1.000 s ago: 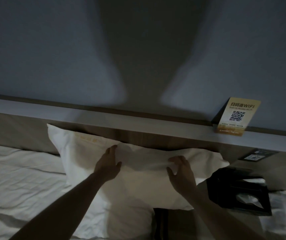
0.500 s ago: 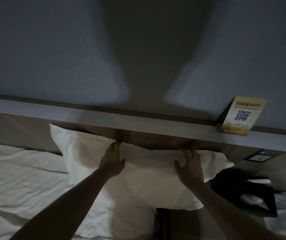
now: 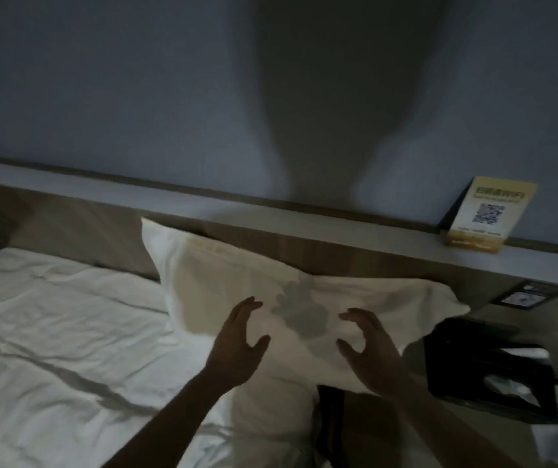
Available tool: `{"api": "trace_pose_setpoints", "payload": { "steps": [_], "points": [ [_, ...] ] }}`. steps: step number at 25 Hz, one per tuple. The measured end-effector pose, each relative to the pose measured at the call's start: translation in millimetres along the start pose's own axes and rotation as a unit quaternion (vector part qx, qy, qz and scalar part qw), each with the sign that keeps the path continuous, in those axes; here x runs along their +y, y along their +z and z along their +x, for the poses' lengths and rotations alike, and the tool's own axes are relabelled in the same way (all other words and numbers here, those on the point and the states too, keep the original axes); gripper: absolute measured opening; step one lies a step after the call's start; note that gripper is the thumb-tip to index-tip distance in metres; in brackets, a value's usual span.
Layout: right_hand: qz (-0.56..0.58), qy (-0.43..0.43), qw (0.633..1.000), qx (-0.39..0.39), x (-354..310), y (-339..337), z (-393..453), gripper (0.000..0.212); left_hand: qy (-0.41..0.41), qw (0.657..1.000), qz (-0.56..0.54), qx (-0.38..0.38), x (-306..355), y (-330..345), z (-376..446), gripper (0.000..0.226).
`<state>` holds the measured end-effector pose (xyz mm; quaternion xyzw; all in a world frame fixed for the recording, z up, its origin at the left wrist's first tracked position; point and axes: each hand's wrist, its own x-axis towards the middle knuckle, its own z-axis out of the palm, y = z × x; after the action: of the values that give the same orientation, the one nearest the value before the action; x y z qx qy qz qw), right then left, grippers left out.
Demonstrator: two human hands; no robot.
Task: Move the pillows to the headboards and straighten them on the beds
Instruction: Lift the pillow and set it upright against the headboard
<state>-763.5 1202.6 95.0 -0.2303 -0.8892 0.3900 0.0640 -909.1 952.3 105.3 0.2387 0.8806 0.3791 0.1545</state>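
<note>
Head view: pillow [image 3: 254, 298] sits propped against the headboard [image 3: 78, 231] at the top of the bed [image 3: 51, 349], right corner overhanging toward the black tissue box [image 3: 494, 383]. Left hand [image 3: 237, 349] and right hand [image 3: 372, 352] hover in front of it, fingers spread and loosely bent, gripping nothing. Placement looks done; it sits skewed, so straightening is likely left. Other beds not visible.

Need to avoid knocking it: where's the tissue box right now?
Head view, right side: the black tissue box sits below the headboard ledge, just right of the pillow and right hand.
</note>
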Motion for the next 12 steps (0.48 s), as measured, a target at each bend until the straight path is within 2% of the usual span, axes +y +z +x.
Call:
{"api": "trace_pose_setpoints", "payload": {
  "steps": [3, 5, 8, 12],
  "points": [
    [0.122, 0.085, 0.986, -0.079, -26.3, -15.9, -50.7, 0.026, -0.087, 0.991, -0.091, 0.041, -2.8, -12.1, -91.1, 0.065],
    [0.168, 0.107, 0.973, -0.115, -44.0, -27.0, -87.7, 0.021, -0.127, 0.985, -0.113, 0.037, -1.9, -20.0, -151.6, 0.056],
    [0.202, 0.12, 0.959, -0.162, -61.7, -47.4, -145.6, 0.023, -0.144, 0.98, -0.134, 0.026, 8.4, -23.9, -230.5, 0.041],
    [0.183, 0.137, 0.939, -0.258, -54.7, -55.3, -218.6, 0.022, -0.184, 0.965, -0.185, 0.038, 32.3, -7.6, -317.6, 0.029]
  ]
}}
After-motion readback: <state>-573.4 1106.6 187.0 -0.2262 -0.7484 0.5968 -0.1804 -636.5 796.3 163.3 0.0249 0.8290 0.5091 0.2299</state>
